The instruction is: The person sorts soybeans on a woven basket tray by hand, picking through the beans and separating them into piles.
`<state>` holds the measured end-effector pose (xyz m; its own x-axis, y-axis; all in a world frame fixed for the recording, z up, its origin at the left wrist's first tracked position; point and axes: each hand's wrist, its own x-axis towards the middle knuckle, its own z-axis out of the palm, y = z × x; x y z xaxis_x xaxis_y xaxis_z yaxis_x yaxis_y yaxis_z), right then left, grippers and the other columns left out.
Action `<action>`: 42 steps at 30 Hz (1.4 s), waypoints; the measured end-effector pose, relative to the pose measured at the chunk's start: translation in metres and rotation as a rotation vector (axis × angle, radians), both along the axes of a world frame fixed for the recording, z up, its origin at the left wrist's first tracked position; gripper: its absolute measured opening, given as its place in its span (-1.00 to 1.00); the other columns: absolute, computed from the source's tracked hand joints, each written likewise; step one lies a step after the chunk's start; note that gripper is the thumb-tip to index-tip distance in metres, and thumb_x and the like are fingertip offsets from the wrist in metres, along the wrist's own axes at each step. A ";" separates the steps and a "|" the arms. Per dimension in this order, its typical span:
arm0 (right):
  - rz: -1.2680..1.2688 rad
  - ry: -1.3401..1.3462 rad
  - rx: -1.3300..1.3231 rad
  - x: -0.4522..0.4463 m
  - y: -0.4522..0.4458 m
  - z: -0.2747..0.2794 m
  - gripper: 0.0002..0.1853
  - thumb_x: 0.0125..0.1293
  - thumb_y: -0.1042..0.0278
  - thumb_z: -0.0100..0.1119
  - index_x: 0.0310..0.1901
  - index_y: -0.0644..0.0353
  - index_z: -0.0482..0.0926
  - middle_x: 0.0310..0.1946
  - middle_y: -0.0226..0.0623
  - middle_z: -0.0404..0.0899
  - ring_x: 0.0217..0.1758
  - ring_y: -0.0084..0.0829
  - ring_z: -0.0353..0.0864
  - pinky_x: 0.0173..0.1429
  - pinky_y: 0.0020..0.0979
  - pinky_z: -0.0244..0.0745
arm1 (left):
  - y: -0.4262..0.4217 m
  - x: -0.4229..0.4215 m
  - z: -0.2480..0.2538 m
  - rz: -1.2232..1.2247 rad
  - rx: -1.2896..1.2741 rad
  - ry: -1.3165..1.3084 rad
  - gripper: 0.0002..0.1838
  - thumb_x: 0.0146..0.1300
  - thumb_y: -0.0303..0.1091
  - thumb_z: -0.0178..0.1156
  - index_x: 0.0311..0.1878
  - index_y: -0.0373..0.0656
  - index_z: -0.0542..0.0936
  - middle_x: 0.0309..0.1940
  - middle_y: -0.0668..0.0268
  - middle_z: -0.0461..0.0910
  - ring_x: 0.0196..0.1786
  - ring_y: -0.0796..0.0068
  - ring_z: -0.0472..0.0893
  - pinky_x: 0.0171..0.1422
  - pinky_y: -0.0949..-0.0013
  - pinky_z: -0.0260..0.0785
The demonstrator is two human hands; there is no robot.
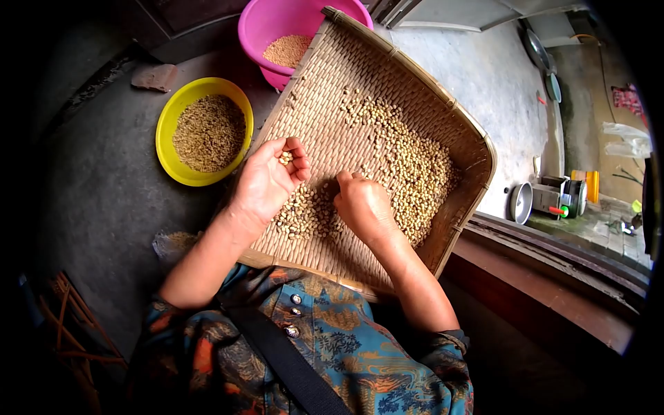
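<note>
A woven bamboo winnowing basket rests tilted at my lap. Pale tan beans are spread over its right side, and a smaller, partly darker pile of beans lies between my hands. My left hand is palm up over the basket's left edge, its fingers curled round a few beans. Over the weave beside the smaller pile, my right hand has its fingers pinched together, pointing down. Whatever is between those fingertips is hidden.
On the dark floor at left stands a yellow bowl of small brownish pieces. Behind the basket is a pink basin with light grains. A brick piece lies nearby. A doorway sill runs along the right, with metal pans beyond.
</note>
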<state>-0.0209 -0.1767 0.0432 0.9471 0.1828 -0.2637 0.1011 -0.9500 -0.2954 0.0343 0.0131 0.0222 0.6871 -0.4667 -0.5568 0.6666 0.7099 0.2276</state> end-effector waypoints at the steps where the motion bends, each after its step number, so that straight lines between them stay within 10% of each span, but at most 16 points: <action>1: -0.027 0.035 0.030 0.002 -0.004 0.001 -0.95 0.13 0.63 0.07 -0.35 0.35 0.50 -0.46 0.04 0.61 -0.47 -0.15 0.67 -0.37 -0.21 0.61 | 0.001 0.000 -0.001 -0.009 0.003 -0.016 -0.80 0.45 -0.27 0.02 -0.13 -0.23 0.47 -0.22 0.23 0.51 -0.17 0.36 0.51 -0.04 0.32 0.46; 9: -0.290 -0.028 0.919 0.015 0.012 0.077 -0.86 0.21 0.52 0.29 -0.24 0.38 0.57 -0.38 -0.03 0.64 -0.38 -0.24 0.71 -0.26 -0.31 0.61 | -0.009 -0.003 0.012 -0.089 -0.072 0.000 -0.78 0.46 -0.28 0.01 -0.05 -0.25 0.48 -0.11 0.15 0.55 0.02 0.24 0.56 0.12 0.20 0.50; 22: 0.242 -0.099 0.018 -0.002 0.027 -0.003 -0.95 0.20 0.51 0.10 -0.35 0.27 0.45 -0.41 -0.15 0.50 -0.46 -0.19 0.63 -0.38 -0.21 0.58 | 0.018 0.006 0.006 0.072 -0.126 0.082 -0.81 0.47 -0.32 0.01 -0.10 -0.27 0.48 -0.17 0.15 0.52 -0.09 0.29 0.53 0.03 0.25 0.48; 28: 0.190 0.009 0.040 0.006 0.026 0.000 -0.96 0.18 0.52 0.12 -0.35 0.27 0.49 -0.50 -0.14 0.59 -0.53 -0.23 0.64 -0.39 -0.26 0.61 | 0.018 0.004 0.000 0.059 -0.051 0.047 -0.80 0.44 -0.30 0.05 -0.07 -0.24 0.48 -0.14 0.17 0.52 -0.04 0.30 0.52 0.07 0.25 0.47; 35: -0.309 0.089 0.828 0.017 -0.002 0.073 -0.84 0.30 0.44 0.28 -0.14 0.31 0.62 -0.31 -0.03 0.69 -0.30 -0.25 0.73 -0.23 -0.31 0.62 | -0.002 -0.005 0.006 -0.031 -0.172 0.092 -0.77 0.45 -0.32 0.02 -0.01 -0.28 0.47 -0.07 0.11 0.53 0.04 0.22 0.54 0.17 0.18 0.48; 42: -0.386 -0.085 0.467 -0.036 -0.051 0.048 -0.87 0.30 0.51 0.22 -0.15 0.30 0.62 -0.27 0.01 0.65 -0.30 -0.07 0.70 -0.19 -0.24 0.60 | -0.007 0.004 0.019 -0.031 -0.211 0.065 -0.79 0.46 -0.34 0.00 -0.07 -0.30 0.51 -0.11 0.10 0.55 -0.01 0.19 0.55 0.15 0.19 0.48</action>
